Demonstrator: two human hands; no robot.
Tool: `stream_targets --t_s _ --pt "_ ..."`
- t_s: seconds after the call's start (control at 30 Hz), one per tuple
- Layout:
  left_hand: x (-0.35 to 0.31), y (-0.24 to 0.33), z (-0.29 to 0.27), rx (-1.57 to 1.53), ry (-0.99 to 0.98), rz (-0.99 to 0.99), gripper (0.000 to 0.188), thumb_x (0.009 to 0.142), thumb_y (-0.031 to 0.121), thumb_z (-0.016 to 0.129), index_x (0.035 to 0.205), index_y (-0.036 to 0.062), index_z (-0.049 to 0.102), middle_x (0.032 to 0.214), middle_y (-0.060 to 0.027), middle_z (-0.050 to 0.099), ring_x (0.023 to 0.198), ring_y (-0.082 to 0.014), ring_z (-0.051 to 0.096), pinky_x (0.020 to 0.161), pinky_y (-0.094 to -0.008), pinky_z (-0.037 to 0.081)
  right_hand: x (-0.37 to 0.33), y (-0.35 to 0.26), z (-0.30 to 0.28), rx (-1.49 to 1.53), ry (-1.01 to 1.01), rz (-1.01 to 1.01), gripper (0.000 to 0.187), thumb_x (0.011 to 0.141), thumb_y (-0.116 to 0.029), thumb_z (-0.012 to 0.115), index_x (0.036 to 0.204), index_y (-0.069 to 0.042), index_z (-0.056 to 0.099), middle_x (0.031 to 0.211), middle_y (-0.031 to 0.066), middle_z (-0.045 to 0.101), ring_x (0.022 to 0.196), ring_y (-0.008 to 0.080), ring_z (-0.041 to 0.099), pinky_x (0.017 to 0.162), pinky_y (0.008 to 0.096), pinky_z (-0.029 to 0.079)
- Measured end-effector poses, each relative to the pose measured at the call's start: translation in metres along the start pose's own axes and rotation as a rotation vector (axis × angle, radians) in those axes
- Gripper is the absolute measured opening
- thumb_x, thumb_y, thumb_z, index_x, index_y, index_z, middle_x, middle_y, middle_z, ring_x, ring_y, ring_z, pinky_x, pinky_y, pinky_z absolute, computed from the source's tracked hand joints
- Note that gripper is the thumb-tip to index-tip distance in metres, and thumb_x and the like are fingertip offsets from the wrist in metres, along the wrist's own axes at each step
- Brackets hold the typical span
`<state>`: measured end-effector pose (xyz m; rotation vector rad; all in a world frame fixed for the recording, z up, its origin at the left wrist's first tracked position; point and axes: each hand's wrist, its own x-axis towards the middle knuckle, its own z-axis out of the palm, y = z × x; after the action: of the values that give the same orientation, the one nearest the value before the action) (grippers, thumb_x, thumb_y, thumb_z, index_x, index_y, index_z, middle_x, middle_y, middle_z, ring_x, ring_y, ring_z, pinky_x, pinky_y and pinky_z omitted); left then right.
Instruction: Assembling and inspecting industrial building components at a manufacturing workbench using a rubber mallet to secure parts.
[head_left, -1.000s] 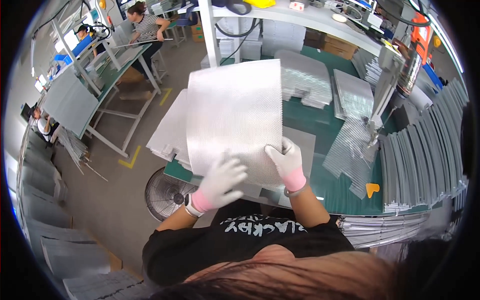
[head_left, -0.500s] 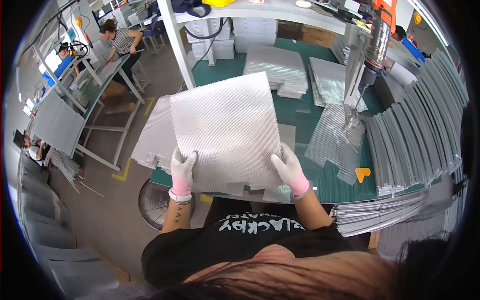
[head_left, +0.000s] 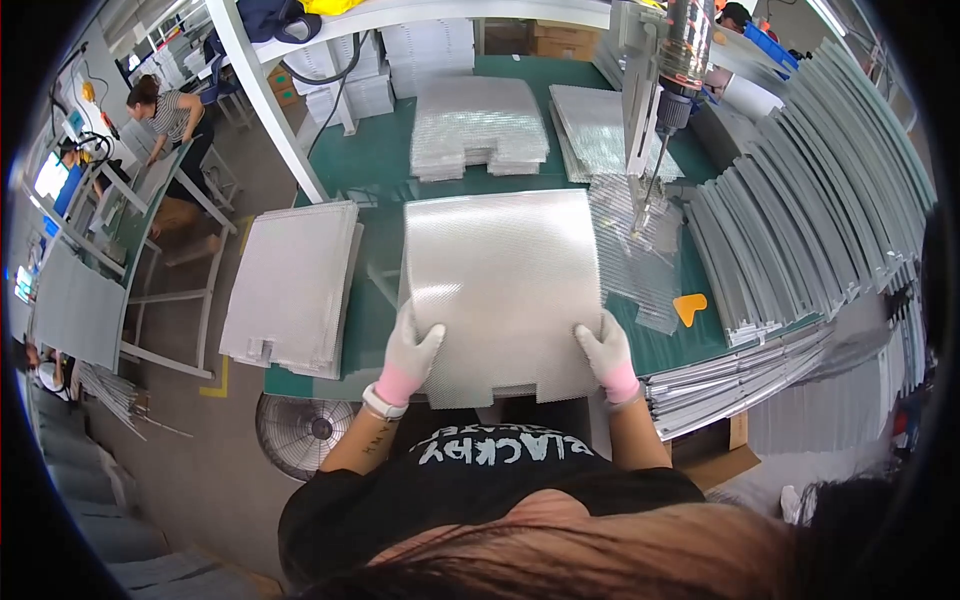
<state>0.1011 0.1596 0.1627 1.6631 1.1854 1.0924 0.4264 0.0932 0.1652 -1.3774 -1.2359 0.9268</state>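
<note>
Between my two hands is a silvery mesh sheet (head_left: 503, 280), with small notches along its near edge. Its left side is gripped by my left hand (head_left: 412, 352), in a white and pink glove, the thumb on top. My right hand (head_left: 606, 358), gloved alike, grips the opposite side with its thumb on top too. The near edge overhangs the front of the green table (head_left: 375, 215). Left of the sheet lies a stack of pale sheets (head_left: 290, 285). Beyond it is a stack of notched mesh sheets (head_left: 475, 125).
An upright drill (head_left: 680, 85) stands at the right over loose mesh pieces (head_left: 625, 225). Near it lies a small orange piece (head_left: 690, 309). A long row of grey panels (head_left: 810, 230) lines the right side. A white post (head_left: 265, 100) rises back left; a fan (head_left: 305, 432) sits on the floor.
The mesh sheet has gone from tilted to nearly square in front of me, still in both hands. The pale stack at left is now uncovered. My view has shifted right.
</note>
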Motion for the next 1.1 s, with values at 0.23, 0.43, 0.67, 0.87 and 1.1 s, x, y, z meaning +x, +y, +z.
stream_targets --t_s 0.23,0.43,0.67,0.87,1.1 --pt "0.01 0.012 0.032 -0.21 -0.381 -0.127 0.061 0.096 0.023 0.058 0.148 -0.0032 0.04 0.145 -0.0162 0.051 0.132 -0.0272 0.049 0.114 -0.0364 0.034 -0.033 -0.013 -0.091 0.168 0.245 0.094 0.032 0.094 -0.005 0.06 0.124 0.006 0.058 0.112 0.0097 0.067 0.099 0.0143 0.062 0.091 0.0293 0.05" --pt "0.01 -0.049 0.019 0.953 -0.235 0.233 0.066 0.089 0.039 0.064 0.14 -0.0004 0.049 0.147 -0.0198 0.048 0.139 -0.0406 0.038 0.118 -0.0542 0.024 -0.047 0.0 -0.133 0.238 0.25 -0.03 0.051 0.098 -0.026 0.065 0.135 0.007 0.051 0.122 0.012 0.064 0.109 0.0173 0.06 0.098 0.0311 0.046" --pt "0.024 -0.069 0.011 0.435 0.001 0.072 0.045 0.099 0.021 0.049 0.138 -0.0032 0.05 0.142 -0.0234 0.052 0.134 -0.0417 0.046 0.115 -0.0457 0.034 0.013 0.029 -0.03 0.348 0.097 0.056 0.034 0.1 -0.012 0.056 0.129 0.005 0.056 0.118 0.0095 0.066 0.104 0.0151 0.06 0.095 0.0299 0.046" --pt "-0.023 -0.015 -0.083 -0.09 0.455 0.032 0.036 0.104 0.007 0.039 0.132 -0.0093 0.056 0.13 -0.0186 0.064 0.124 -0.0258 0.06 0.109 -0.0347 0.043 0.041 0.036 0.021 -0.211 -0.033 0.147 0.037 0.096 -0.019 0.06 0.122 0.007 0.061 0.108 0.0185 0.071 0.102 0.0231 0.067 0.091 0.0339 0.049" --pt "-0.04 -0.033 -0.269 0.924 0.603 0.064 0.036 0.09 0.018 0.068 0.121 -0.0002 0.066 0.121 -0.0242 0.064 0.116 -0.0413 0.059 0.104 -0.0467 0.045 0.042 -0.012 0.029 -1.119 -0.156 0.202 0.063 0.092 -0.037 0.062 0.139 0.003 0.048 0.105 0.0274 0.069 0.096 0.0421 0.068 0.085 0.0471 0.054"
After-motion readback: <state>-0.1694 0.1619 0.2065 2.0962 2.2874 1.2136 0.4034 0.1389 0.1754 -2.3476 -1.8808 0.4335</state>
